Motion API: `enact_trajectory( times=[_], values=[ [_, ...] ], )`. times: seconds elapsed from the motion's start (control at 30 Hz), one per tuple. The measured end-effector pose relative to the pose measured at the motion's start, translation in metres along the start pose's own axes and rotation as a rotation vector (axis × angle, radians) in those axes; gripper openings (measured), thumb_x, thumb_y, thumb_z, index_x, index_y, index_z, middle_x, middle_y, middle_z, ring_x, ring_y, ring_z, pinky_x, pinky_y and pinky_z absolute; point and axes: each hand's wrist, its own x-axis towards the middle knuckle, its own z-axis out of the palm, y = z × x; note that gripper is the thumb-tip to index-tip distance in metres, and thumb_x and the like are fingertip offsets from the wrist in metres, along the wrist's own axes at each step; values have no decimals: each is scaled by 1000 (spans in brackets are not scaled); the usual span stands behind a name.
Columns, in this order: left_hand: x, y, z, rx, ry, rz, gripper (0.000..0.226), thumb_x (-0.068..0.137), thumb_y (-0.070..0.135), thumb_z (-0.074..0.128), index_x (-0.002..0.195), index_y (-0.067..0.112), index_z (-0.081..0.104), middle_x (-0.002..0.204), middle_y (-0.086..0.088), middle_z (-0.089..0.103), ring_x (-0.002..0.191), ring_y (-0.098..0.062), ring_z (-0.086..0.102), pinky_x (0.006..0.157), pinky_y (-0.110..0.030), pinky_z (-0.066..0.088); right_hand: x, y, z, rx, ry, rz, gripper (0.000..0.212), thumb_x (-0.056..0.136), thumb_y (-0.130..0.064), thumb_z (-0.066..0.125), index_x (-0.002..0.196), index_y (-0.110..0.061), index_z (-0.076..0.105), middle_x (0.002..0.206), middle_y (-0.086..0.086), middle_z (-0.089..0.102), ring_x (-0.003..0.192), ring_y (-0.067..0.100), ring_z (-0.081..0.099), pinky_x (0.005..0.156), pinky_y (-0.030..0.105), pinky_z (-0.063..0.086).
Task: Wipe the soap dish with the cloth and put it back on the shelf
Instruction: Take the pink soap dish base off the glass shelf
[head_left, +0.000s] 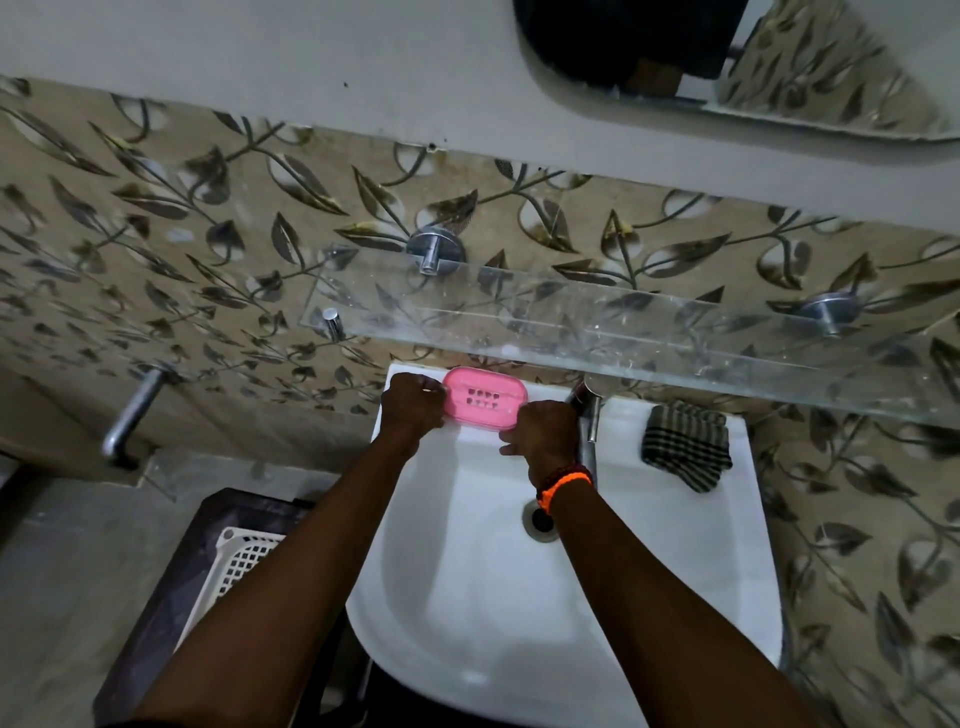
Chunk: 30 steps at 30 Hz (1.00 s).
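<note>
A pink soap dish with drain slots sits at the back left rim of the white washbasin, under the glass shelf. My left hand grips its left end. My right hand, an orange band on the wrist, holds its right front edge with curled fingers. A folded striped cloth lies on the basin's back right rim, apart from both hands.
A chrome tap stands just right of my right hand. The drain is in mid basin. A white lattice basket sits on a dark stand at lower left. A mirror hangs above.
</note>
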Motion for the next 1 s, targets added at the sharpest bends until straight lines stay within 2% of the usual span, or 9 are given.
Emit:
enact_trajectory(
  times=[0.17,0.27,0.33,0.4,0.5,0.6,0.77,0.83,1.0],
  values=[
    [-10,9,2,16,40,-7,28,90,0,62,65,15,64,79,-20,67,64,-30,68,78,-56,63,-5,-6,0,-26,25,-34,17,94,2,48,95,10,62,82,26,69,56,29,67,37,29,54],
    [-15,11,3,257,95,121,23,92,14,64,70,11,69,93,-22,74,90,-36,70,80,-32,53,-10,-8,0,-89,77,-93,25,94,1,49,71,-6,57,80,27,70,52,32,67,45,44,60],
    [-23,14,3,352,130,191,25,95,18,61,81,3,75,95,-21,75,96,-37,69,76,-32,46,-15,-11,-1,-111,108,-126,31,95,-1,49,66,-11,56,78,25,71,52,34,68,52,54,61],
    [-30,18,2,323,148,242,27,97,18,59,87,1,77,94,-21,76,96,-37,69,74,-32,44,-23,-14,-2,-103,118,-163,33,94,-1,49,64,-12,57,77,25,71,54,35,69,51,54,61],
    [-43,14,2,142,181,234,25,101,21,57,93,6,77,96,-18,76,95,-34,71,80,-34,53,-43,-13,-5,-10,66,-201,33,95,0,52,66,-13,61,75,22,70,61,32,73,46,39,59],
    [-65,6,1,-281,118,129,29,106,34,52,92,18,73,95,-13,75,96,-30,72,87,-47,62,-72,-2,-18,163,-8,-149,27,96,0,57,73,-10,64,72,20,70,61,29,73,44,32,57],
    [-114,-13,18,-711,-141,-81,69,92,70,34,116,17,71,117,-22,71,113,-38,63,102,-51,49,-122,20,-57,369,-86,48,11,97,3,60,91,1,69,85,23,74,73,40,75,51,36,59],
    [-132,-27,31,-841,-230,-166,80,94,74,27,127,12,65,127,-27,65,117,-40,59,107,-54,44,-138,27,-74,412,-112,94,9,97,1,61,99,7,68,92,29,74,78,43,76,54,37,60],
    [-162,-40,60,-989,-378,-314,89,90,80,34,133,6,61,136,-29,58,129,-45,52,114,-57,37,-164,44,-112,450,-166,190,13,98,1,59,102,6,70,94,31,72,79,42,76,58,40,62]
  ],
)
